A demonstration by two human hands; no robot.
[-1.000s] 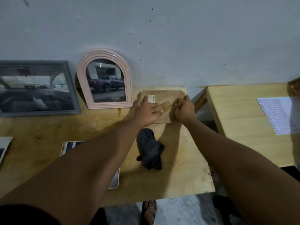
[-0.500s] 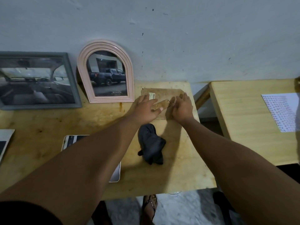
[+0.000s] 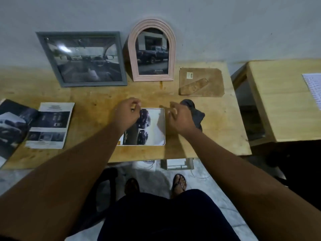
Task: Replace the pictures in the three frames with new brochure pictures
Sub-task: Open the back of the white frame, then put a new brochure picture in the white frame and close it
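Note:
A white frame [image 3: 164, 126] lies flat at the table's front middle, with a brochure picture of dark cars [image 3: 147, 122] in it. My left hand [image 3: 127, 113] hovers over its upper left corner, fingers bunched, nothing visible in them. Just off the frame's upper right corner is my right hand [image 3: 178, 117], its fingers loosely apart and holding nothing. A brown backing board [image 3: 211, 79] with its stand strut lies at the back right. Against the wall lean a grey frame [image 3: 93, 83] with a car-interior picture and a pink arched frame [image 3: 134, 49] with a pickup picture.
An open brochure [image 3: 50, 125] and loose pages lie on the wooden table [image 3: 97, 96] at the left. A dark cloth [image 3: 197, 114] sits beside my right hand. A second table [image 3: 281, 105] with a printed sheet [image 3: 312, 87] stands to the right across a gap.
Both hands have let go of the brown backing board and drawn back toward me, to above the white frame. The view has shifted left and pulled back.

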